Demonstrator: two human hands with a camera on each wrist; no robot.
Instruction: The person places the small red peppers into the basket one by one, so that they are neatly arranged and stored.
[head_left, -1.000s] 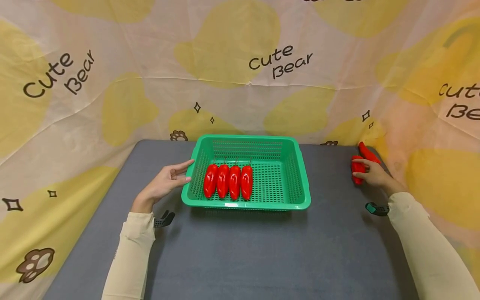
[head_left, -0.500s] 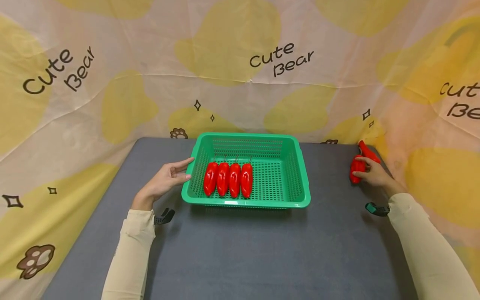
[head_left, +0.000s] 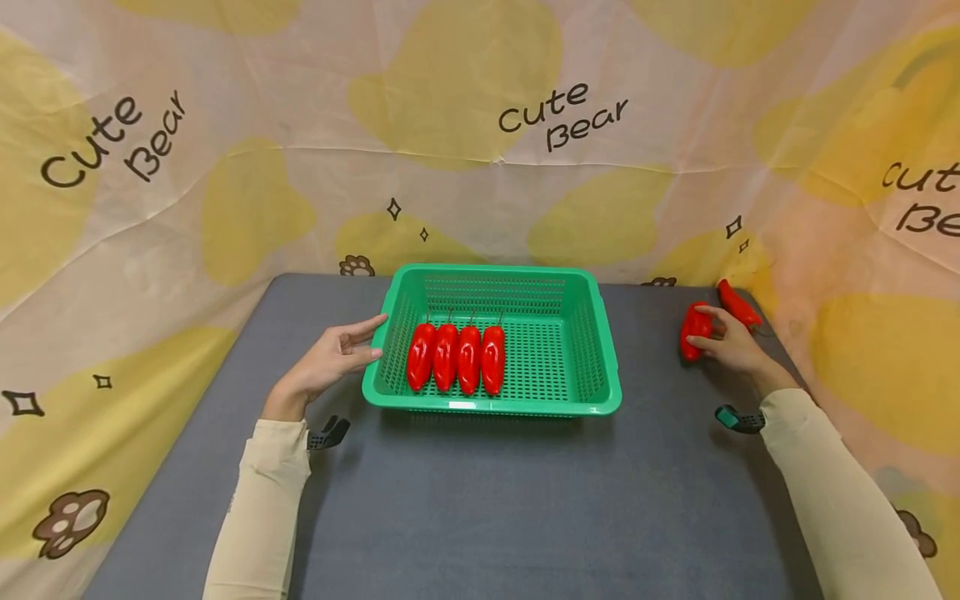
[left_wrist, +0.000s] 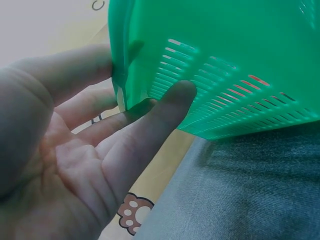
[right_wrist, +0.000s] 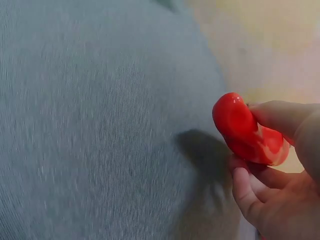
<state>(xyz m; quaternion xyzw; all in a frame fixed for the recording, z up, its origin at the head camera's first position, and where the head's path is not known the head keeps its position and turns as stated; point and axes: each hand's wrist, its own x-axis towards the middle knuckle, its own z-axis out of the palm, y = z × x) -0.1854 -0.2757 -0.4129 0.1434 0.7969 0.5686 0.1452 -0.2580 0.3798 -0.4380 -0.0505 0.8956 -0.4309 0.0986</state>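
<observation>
A green plastic basket (head_left: pixel 555 358) stands on the grey table with several shiny red peppers (head_left: pixel 446 358) lying side by side in its left half, stems toward the back. My left hand (head_left: pixel 326 371) touches the basket's left side. In the left wrist view, its nearly straight fingers (left_wrist: pixel 145 135) rest against the outer wall and rim. At the right, my right hand (head_left: pixel 731 337) pinches a red pepper (head_left: pixel 694 332) between thumb and fingers. The right wrist view shows that pepper (right_wrist: pixel 240 125) held just off the cloth, above its shadow.
Another red pepper (head_left: pixel 738 306) lies in the table's back right corner, just behind the right hand. A printed cloth (head_left: pixel 450 125) hangs along the back and sides of the table (head_left: pixel 487 500).
My right hand has moved left with the pinched pepper, away from the pepper in the corner. The left hand and the basket keep their places.
</observation>
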